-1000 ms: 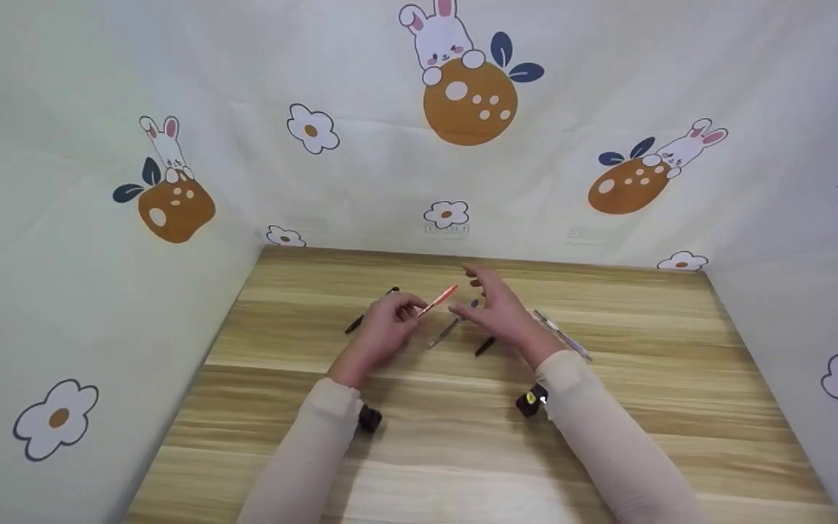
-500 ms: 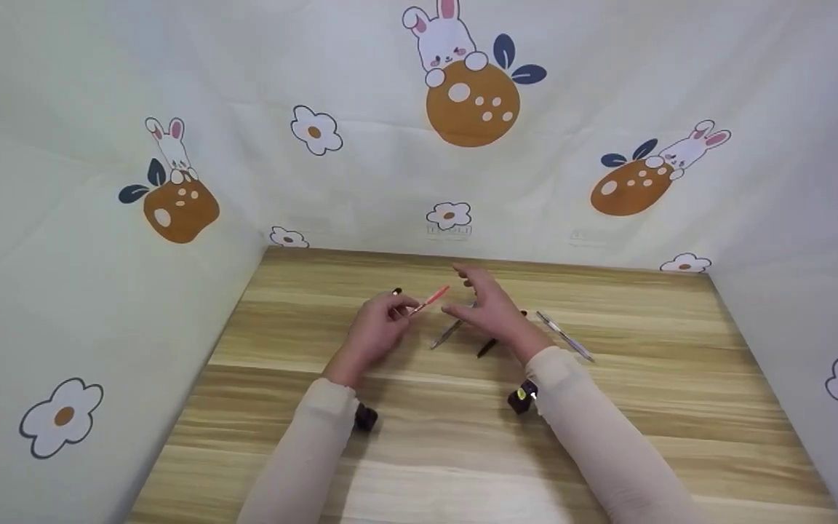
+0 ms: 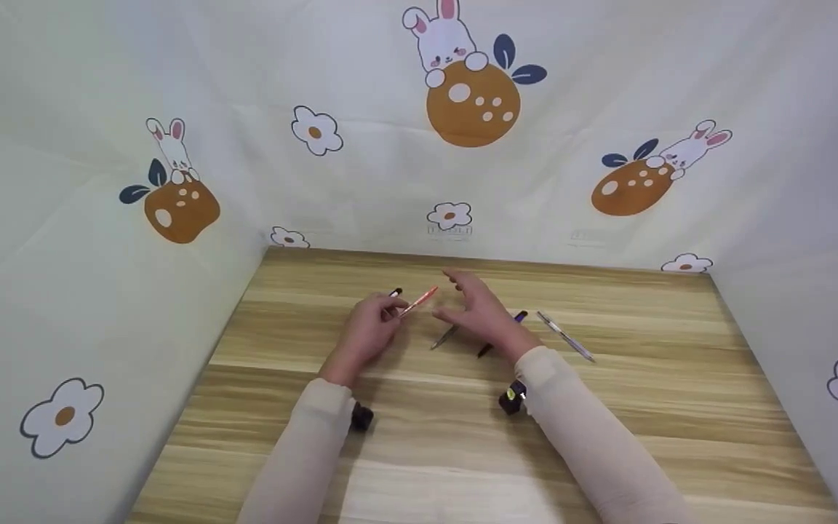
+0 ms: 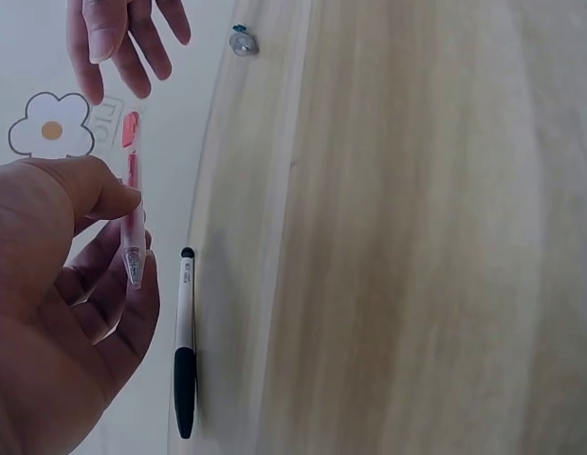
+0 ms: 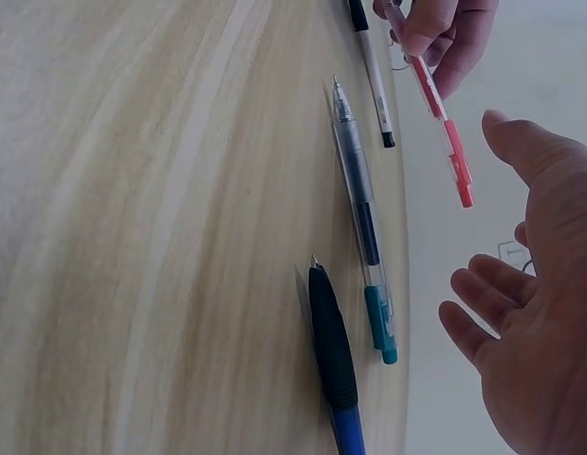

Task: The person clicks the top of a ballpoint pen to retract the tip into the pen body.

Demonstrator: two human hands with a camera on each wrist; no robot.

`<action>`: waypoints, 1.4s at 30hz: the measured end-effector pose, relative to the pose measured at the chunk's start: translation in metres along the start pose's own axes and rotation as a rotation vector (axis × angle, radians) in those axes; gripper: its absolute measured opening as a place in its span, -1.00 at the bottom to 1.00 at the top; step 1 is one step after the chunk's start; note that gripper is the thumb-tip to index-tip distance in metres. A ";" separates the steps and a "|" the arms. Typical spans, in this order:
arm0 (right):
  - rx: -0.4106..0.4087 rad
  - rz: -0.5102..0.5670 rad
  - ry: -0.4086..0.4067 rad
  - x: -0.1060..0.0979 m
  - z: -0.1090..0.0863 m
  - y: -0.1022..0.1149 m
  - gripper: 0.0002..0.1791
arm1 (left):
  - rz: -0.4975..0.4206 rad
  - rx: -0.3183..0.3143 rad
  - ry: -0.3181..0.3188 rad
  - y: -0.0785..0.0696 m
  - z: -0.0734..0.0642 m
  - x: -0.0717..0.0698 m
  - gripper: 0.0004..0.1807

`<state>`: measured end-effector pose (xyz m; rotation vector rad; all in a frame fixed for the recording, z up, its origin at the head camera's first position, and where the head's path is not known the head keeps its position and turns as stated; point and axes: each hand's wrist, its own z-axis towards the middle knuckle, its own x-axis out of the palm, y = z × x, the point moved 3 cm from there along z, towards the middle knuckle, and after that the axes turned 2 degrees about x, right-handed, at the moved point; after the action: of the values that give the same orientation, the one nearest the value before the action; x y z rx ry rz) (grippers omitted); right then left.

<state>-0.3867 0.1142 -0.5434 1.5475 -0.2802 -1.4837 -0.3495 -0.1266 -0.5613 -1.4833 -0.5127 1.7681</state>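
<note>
A red pen (image 3: 421,299) with a clear barrel is pinched between the thumb and fingers of my left hand (image 3: 371,327), held above the table and pointing up to the right. Its red clip end faces my right hand (image 3: 479,311), whose fingers are spread and touch nothing. In the right wrist view a gap shows between the red pen (image 5: 433,100) and the right hand (image 5: 540,256). Below the left hand lies a white and black pen (image 4: 185,341). Under the right hand are a clear pen with a teal end (image 5: 361,209) and a blue and black pen (image 5: 336,360).
A clear pen (image 3: 566,336) lies on the wood-grain table (image 3: 419,437) right of the right hand. Patterned cloth (image 3: 361,182) rises behind the table and along both sides. Each wrist carries a small black camera (image 3: 362,417).
Both hands have shifted left, the left one carrying the red pen with it. More of the blue and black pen shows beside the right hand.
</note>
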 end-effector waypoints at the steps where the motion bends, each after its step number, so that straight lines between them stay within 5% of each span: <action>1: 0.002 -0.004 0.000 0.001 0.000 0.000 -0.05 | 0.000 -0.007 -0.002 0.002 0.000 0.000 -0.74; 19: 0.115 0.029 0.045 0.014 0.005 -0.003 -0.02 | 0.122 -0.075 0.004 0.011 -0.003 -0.005 -0.74; 42: 0.086 0.034 0.041 0.017 0.006 0.001 -0.02 | 0.275 -0.099 0.055 0.014 -0.004 -0.001 -0.79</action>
<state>-0.3878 0.0986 -0.5526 1.6321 -0.3479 -1.4279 -0.3498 -0.1371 -0.5712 -1.7345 -0.3868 1.9278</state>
